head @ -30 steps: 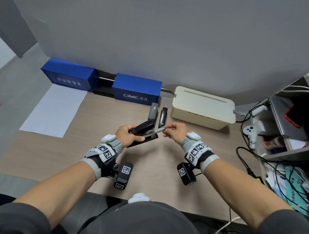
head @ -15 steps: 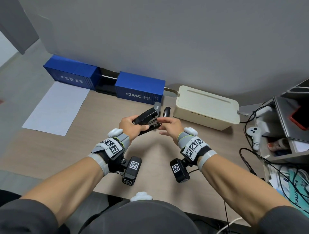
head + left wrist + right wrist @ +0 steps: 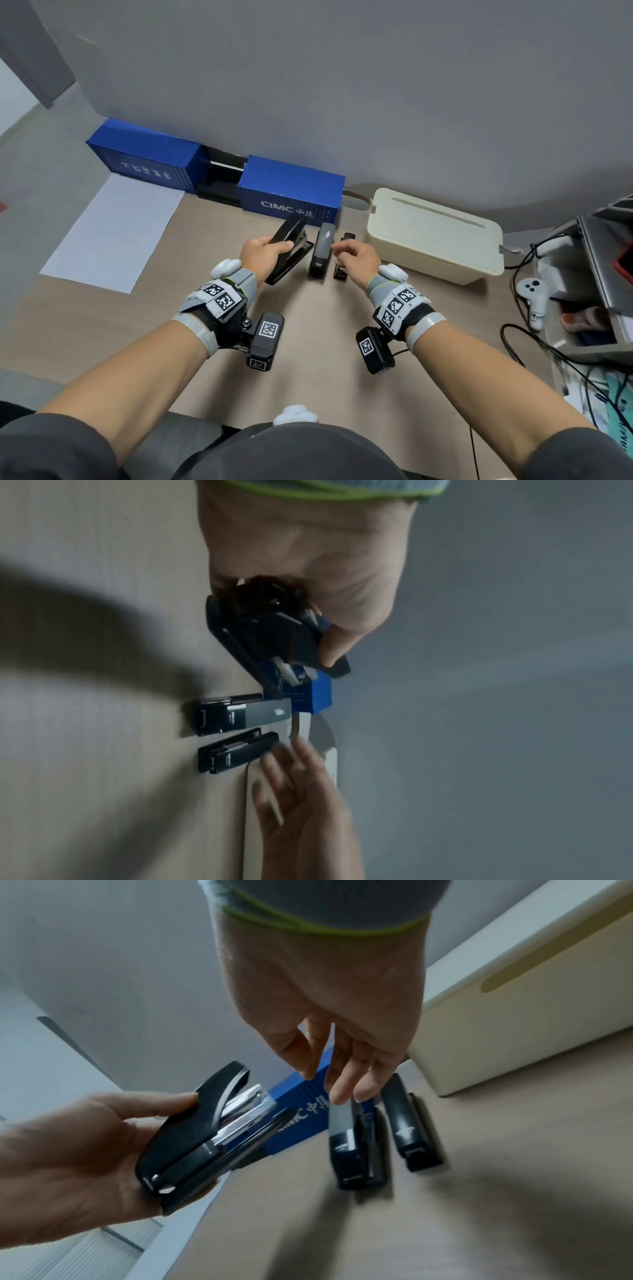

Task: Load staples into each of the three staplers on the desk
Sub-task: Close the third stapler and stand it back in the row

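Left hand (image 3: 265, 251) grips large stapler (image 3: 289, 250); right hand (image 3: 325, 1010) hangs slack, its fingertips clearest from the right wrist.

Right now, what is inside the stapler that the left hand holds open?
Under the raised lid of the open stapler in the left hand, a shiny metal staple channel shows. Whether staples lie in it cannot be told; the lid covers its rear.

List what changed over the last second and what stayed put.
The right hand let go of the staple strip it was feeding in and drew back right, fingers loose, above the other two staplers. The left hand still grips the big stapler, now carried left and its top lower. The two staplers, blue boxes and white box stayed.
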